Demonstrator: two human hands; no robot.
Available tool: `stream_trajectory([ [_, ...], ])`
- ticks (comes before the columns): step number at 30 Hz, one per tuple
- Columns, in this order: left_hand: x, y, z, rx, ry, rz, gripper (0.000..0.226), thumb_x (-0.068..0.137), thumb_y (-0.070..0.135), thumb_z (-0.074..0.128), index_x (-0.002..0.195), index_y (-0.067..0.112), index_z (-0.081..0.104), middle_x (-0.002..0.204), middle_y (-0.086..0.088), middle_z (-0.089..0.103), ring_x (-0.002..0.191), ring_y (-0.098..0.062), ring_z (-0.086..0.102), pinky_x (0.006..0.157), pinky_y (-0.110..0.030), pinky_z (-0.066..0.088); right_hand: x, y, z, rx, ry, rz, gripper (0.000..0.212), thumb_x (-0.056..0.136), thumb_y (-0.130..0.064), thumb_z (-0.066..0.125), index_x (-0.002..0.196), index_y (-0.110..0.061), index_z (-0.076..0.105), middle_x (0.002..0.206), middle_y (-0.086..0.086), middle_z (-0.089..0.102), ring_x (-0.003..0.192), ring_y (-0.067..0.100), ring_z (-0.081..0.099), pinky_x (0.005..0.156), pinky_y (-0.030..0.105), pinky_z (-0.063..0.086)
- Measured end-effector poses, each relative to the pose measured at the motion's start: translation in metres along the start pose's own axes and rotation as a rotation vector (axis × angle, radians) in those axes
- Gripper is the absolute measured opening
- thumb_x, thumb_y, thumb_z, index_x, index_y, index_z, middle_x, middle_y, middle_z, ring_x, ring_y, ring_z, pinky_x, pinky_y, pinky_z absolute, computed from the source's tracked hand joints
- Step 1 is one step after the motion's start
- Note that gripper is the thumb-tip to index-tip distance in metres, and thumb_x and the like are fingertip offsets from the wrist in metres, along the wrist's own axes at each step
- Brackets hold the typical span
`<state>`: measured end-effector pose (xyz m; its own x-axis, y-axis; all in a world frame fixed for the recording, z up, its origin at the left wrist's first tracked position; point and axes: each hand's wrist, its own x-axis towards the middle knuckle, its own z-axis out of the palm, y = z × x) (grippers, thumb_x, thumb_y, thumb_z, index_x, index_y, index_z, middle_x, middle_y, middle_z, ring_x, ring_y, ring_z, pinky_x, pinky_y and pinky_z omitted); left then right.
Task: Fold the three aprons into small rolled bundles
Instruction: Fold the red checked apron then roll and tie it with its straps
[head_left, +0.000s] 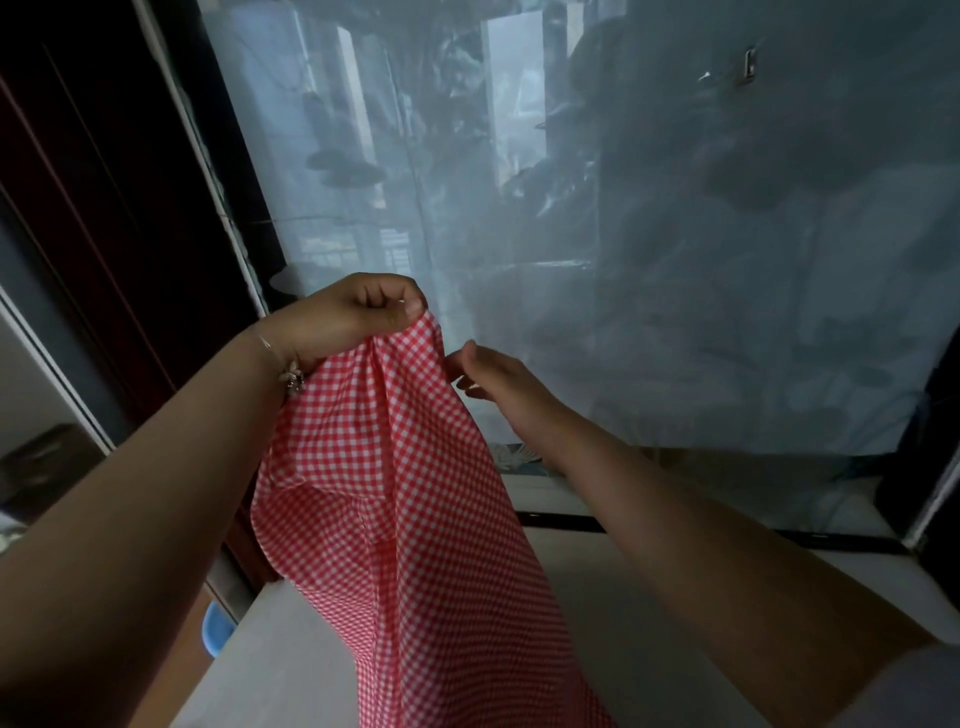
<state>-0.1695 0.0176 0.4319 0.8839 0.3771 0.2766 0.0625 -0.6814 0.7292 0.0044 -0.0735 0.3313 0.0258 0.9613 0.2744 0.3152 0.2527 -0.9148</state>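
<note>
- Red-and-white checked apron (405, 493) hangs in the air, held up by its top edge, its long axis running from the raised hand down toward the bottom edge of the view.
- Its lower part drapes over the pale counter (291, 660), near the counter's left edge; folds gather at the top where it is held.
- Left hand (358, 317) is raised, fingers curled, thumb and forefinger pinching the bunched top of the cloth; a thin bracelet (283, 361) sits on the wrist.
- Right hand (493, 376) reaches forward just right of the cloth's upper edge, fingertips at that edge; whether they grip it cannot be told.
- Both forearms are bare and stretched forward.
- Behind, a sheer grey-blue curtain (675, 234) covers a window; a dark frame (130, 208) stands to the left.
</note>
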Motion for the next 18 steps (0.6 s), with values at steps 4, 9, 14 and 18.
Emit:
stream_trajectory([
  [4, 0.002, -0.005, -0.004, 0.015, -0.008, -0.026, 0.023, 0.086, 0.042, 0.059, 0.085, 0.021, 0.068, 0.086, 0.003, 0.068, 0.082, -0.010, 0.065, 0.074, -0.019, 0.050, 0.008, 0.003, 0.004, 0.104, -0.070, 0.018, 0.064, 0.087, -0.069, 0.034, 0.126, -0.026, 0.059, 0.132, -0.006, 0.058, 0.122, 0.008, 0.052, 0.110, 0.034, 0.034],
  [9, 0.004, -0.013, -0.006, 0.040, 0.086, -0.080, 0.020, 0.091, 0.024, 0.055, 0.091, 0.007, 0.066, 0.090, -0.004, 0.069, 0.084, -0.012, 0.065, 0.076, -0.021, 0.051, 0.011, -0.001, -0.003, 0.055, -0.025, 0.010, 0.044, 0.092, -0.049, 0.046, 0.105, -0.014, 0.068, 0.104, -0.001, 0.069, 0.099, 0.014, 0.065, 0.098, 0.034, 0.045],
  [14, 0.005, -0.038, -0.009, 0.244, 0.283, -0.144, 0.020, 0.096, 0.021, 0.053, 0.082, 0.013, 0.066, 0.084, 0.001, 0.068, 0.078, -0.005, 0.063, 0.077, -0.024, 0.048, 0.015, 0.012, -0.011, -0.218, -0.052, 0.028, 0.031, 0.087, -0.041, 0.063, 0.099, -0.013, 0.070, 0.102, -0.008, 0.062, 0.100, 0.009, 0.058, 0.096, 0.032, 0.040],
  [18, 0.005, -0.053, -0.007, 0.334, 0.533, -0.184, 0.021, 0.097, 0.026, 0.052, 0.083, 0.014, 0.062, 0.081, 0.004, 0.064, 0.073, -0.005, 0.057, 0.069, -0.018, 0.043, 0.006, 0.029, -0.019, -0.275, -0.219, 0.183, 0.035, 0.085, -0.040, 0.065, 0.109, -0.015, 0.069, 0.107, -0.003, 0.068, 0.096, 0.012, 0.065, 0.088, 0.026, 0.046],
])
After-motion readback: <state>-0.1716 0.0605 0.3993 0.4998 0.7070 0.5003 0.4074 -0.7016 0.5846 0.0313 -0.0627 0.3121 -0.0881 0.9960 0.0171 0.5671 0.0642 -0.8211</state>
